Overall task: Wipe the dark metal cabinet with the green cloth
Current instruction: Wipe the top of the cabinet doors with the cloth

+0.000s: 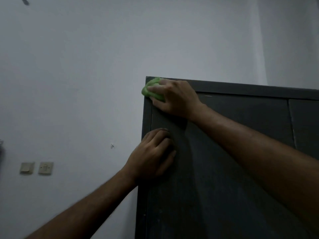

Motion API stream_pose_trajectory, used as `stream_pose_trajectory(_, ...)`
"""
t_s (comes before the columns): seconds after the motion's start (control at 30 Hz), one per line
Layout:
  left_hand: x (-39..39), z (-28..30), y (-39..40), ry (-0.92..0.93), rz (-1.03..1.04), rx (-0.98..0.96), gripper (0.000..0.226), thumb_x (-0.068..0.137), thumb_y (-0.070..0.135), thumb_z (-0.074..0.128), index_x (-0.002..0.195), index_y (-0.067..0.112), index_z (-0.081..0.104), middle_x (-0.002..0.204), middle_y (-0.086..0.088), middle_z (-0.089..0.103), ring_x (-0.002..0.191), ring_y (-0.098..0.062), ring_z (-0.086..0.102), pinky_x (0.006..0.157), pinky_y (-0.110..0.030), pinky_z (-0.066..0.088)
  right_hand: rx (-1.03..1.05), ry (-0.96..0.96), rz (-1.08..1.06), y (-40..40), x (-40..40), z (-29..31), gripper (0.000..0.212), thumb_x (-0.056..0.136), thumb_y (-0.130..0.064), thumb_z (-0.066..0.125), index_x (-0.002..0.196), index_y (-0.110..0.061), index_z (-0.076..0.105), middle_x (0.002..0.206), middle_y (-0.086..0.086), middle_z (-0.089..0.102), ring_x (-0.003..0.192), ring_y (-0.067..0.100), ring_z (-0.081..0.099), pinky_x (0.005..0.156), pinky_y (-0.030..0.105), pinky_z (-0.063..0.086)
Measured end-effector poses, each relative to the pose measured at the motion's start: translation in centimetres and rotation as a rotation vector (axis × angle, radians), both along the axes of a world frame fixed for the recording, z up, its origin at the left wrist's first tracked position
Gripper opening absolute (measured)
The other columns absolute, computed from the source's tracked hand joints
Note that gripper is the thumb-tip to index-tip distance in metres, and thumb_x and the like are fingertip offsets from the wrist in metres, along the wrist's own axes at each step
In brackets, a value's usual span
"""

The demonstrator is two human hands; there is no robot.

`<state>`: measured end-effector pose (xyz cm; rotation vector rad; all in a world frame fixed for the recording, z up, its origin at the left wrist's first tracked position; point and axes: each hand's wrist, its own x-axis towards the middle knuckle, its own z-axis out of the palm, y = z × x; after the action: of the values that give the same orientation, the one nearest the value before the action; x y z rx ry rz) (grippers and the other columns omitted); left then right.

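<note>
Up at the top left corner of the dark metal cabinet [224, 169], seen from the head camera: working the green cloth [151, 89] against the front face, right where the top rail meets the left edge. Bunching the cloth under the right hand [174, 99], fingers curled over the wad and pinning it to the metal, a fold of green showing past the fingertips and lapping the cabinet's left edge. Bracing with the left hand [153, 152] lower down on the same door panel, just inside the left edge, fingers loosely bent and resting on the metal, holding nothing that can be seen. Judging progress: wiping under way, probably at or near its start, since the cloth is sitting at the very highest corner and most of the door below and to the right looks untouched, with pale smudges and faint dusty streaks showing down the panel and along the seam toward the second door at the right edge. Leaving, by that reading, the top rail to the right, both door faces and the lower part of the front; the cabinet's side and top are hidden from this angle, so cannot tell their condition. Looking for writing: no brand, label or lettering readable anywhere on cabinet or cloth. Noting on the wall [86, 66] to the left two plain switch plates [36, 168], unmarked as far as the dim picture shows.
</note>
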<state>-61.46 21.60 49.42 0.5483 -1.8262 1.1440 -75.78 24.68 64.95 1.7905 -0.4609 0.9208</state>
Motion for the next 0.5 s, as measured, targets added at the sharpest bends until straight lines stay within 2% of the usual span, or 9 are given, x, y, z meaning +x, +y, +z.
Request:
stream_pose_trajectory(0.07,0.0,-0.1,0.0,0.004,0.01,0.0,0.029,0.097,0.035,0.058,0.109,0.011,0.066,0.123,-0.012,0.061,0.125,-0.028,0.054,0.105,-0.039,0.047,0.001,0.036,-0.057,0.2,-1.8,0.2,0.034,0.091,-0.04,0.06,0.12,-0.025,0.069,0.111,0.006,0.07,0.085,0.031,0.069,0.064,0.035,0.05)
stream_pose_trajectory(0.17,-0.2,-0.1,-0.1,0.017,0.011,-0.013,0.029,0.096,0.035,0.059,0.108,0.011,0.066,0.121,-0.011,0.062,0.122,-0.028,0.056,0.104,-0.04,0.048,-0.04,-0.119,-0.054,0.0,-2.0,2.7,0.032,0.093,-0.039,0.056,0.118,-0.025,0.069,0.105,0.008,0.068,0.083,0.033,0.067,0.062,0.031,0.04)
stream_pose_trajectory(0.23,-0.3,-0.2,-0.1,0.015,0.015,-0.02,0.027,0.095,0.035,0.059,0.106,0.011,0.066,0.121,-0.011,0.062,0.123,-0.028,0.056,0.103,-0.04,0.048,-0.044,-0.188,-0.029,0.2,-0.3,3.7,0.033,0.094,-0.041,0.051,0.119,-0.028,0.068,0.107,0.006,0.067,0.089,0.032,0.066,0.066,0.032,0.043)
stream_pose_trajectory(0.33,-0.1,0.0,-0.1,-0.005,0.027,-0.035,0.027,0.095,0.034,0.059,0.106,0.011,0.067,0.121,-0.011,0.061,0.124,-0.029,0.055,0.104,-0.04,0.049,-0.003,-0.047,-0.022,0.6,1.6,1.9,0.034,0.093,-0.04,0.053,0.123,-0.03,0.066,0.122,0.001,0.067,0.098,0.03,0.067,0.074,0.038,0.053)
stream_pose_trajectory(0.4,0.0,0.0,-0.1,-0.012,0.04,-0.041,0.027,0.095,0.033,0.059,0.107,0.01,0.067,0.122,-0.011,0.061,0.125,-0.029,0.055,0.104,-0.039,0.048,0.019,0.067,-0.044,0.8,0.4,0.7,0.035,0.091,-0.041,0.056,0.121,-0.028,0.068,0.121,0.003,0.068,0.096,0.031,0.069,0.073,0.04,0.055)
stream_pose_trajectory(0.47,0.0,0.0,-0.1,-0.003,0.041,-0.044,0.026,0.095,0.032,0.059,0.107,0.01,0.068,0.121,-0.011,0.062,0.124,-0.029,0.055,0.104,-0.039,0.047,-0.006,0.075,-0.086,0.9,-1.4,1.2,0.034,0.09,-0.041,0.057,0.119,-0.027,0.069,0.116,0.004,0.069,0.091,0.032,0.069,0.068,0.036,0.052)
stream_pose_trajectory(0.5,-0.1,0.0,-0.1,0.003,0.038,-0.043,0.026,0.095,0.032,0.059,0.106,0.01,0.068,0.121,-0.012,0.062,0.123,-0.029,0.056,0.104,-0.039,0.047,-0.026,0.019,-0.086,0.7,-2.1,2.1,0.033,0.09,-0.04,0.058,0.118,-0.027,0.069,0.112,0.005,0.07,0.087,0.032,0.068,0.066,0.033,0.048)
